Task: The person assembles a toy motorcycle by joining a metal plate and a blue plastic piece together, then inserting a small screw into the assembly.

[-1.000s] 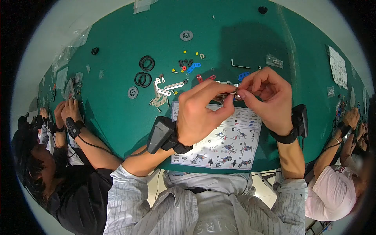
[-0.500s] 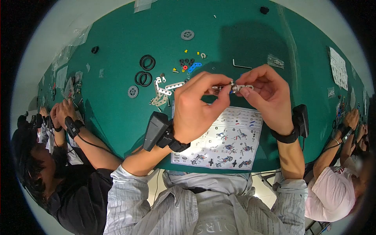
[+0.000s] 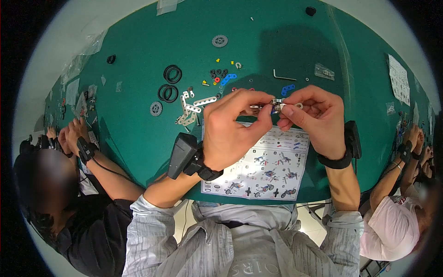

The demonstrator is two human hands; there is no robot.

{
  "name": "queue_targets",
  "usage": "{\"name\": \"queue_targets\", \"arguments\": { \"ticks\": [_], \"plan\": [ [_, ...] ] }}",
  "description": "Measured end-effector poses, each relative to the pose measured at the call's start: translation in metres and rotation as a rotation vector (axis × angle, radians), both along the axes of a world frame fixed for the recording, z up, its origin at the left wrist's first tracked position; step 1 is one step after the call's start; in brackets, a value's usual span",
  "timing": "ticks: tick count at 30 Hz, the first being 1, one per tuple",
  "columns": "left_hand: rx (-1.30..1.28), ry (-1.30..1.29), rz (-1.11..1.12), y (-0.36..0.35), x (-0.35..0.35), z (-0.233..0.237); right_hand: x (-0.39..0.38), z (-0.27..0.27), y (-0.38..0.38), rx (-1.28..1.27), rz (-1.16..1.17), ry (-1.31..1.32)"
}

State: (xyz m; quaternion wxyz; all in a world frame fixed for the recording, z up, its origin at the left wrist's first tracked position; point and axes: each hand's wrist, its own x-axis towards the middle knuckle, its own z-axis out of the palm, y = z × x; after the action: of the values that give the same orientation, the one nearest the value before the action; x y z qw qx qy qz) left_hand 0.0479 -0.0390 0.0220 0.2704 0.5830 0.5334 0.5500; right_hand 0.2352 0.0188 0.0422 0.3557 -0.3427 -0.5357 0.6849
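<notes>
Between both hands is a small metal assembly of silvery perforated pieces, partly covered by fingers. My left hand pinches its left side with thumb and index finger. From the right, my right hand grips the other end, where a rounded metal tip pokes out past the fingers. Below the hands lies a printed instruction sheet with drawings of a vehicle model. Just beyond the right hand are a blue perforated piece and an L-shaped hex key.
Left of my hands lie silver perforated strips, black rubber rings and grey spoked wheels. Small black, yellow and red parts surround another blue piece. A bagged part packet lies farther right. People work at both sides.
My right hand has shifted slightly down, uncovering the blue piece behind it. The held metal assembly has turned a little. The person on the left has turned their head.
</notes>
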Motion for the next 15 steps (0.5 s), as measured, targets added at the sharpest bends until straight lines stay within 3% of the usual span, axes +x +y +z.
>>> {"name": "queue_targets", "arguments": {
  "ticks": [6,15],
  "plan": [
    [-0.040,-0.026,-0.051,-0.001,0.000,0.002,0.002,-0.002,0.002,-0.042,0.031,0.056],
    [0.081,0.244,-0.087,-0.002,0.000,0.006,0.003,0.007,0.001,-0.049,0.021,-0.165]
  ]
}}
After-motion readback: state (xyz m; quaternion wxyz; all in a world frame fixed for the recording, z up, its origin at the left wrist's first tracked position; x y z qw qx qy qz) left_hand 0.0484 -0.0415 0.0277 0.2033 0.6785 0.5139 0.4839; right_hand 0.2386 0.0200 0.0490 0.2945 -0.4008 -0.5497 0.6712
